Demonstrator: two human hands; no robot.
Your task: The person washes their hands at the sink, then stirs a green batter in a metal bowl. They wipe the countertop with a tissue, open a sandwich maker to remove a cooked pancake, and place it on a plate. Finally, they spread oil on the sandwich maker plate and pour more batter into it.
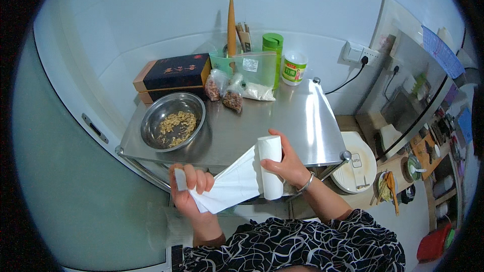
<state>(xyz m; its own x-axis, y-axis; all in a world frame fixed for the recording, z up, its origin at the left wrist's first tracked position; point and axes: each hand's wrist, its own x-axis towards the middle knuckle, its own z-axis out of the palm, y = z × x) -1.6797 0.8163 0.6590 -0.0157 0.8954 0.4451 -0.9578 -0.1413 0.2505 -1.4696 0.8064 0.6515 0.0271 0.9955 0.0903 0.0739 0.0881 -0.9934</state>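
Note:
My right hand (289,162), with a metal bangle on its wrist, grips a roll of white paper towel (271,181) held upright in front of the metal table's front edge. A length of the paper (236,187) stretches from the roll to my left hand (191,185), whose fingers are closed around its bunched end. To the upper left, a stainless steel bowl (147,136) with pale yellow-brown dried pieces (177,124) in it stands on the table.
Behind the bowl lies a dark box (177,71). Small bags of nuts or beans (232,98), a zip bag of white grains (259,90), a green-lidded container (272,41) and a white jar (295,68) stand along the stainless steel table (242,136). A white rounded lid (355,158) is at right.

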